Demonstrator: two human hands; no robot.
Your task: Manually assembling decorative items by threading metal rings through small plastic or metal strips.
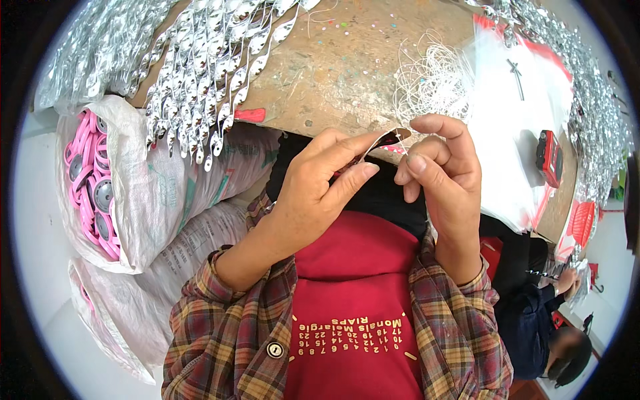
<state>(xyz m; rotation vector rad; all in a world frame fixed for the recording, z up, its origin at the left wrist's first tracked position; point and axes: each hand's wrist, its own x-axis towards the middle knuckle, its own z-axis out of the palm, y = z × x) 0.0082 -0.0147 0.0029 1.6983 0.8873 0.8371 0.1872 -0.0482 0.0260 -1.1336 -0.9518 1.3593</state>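
Note:
My left hand pinches a small shiny, dark-looking leaf-shaped piece between thumb and fingers, just past the bench's near edge. A thin white line, seemingly string, runs along that piece toward my right hand. My right hand is close beside its tip, thumb against curled fingers and the index finger raised and bent. Whatever lies in that pinch is too small to make out. Beyond the right hand lies a loose tangle of white string on the wooden bench.
Silver twisted strands hang over the bench's left edge. A white sack at left holds pink-and-grey round parts. Clear plastic bags lie right, with a red-and-black device on them. Another person sits at lower right.

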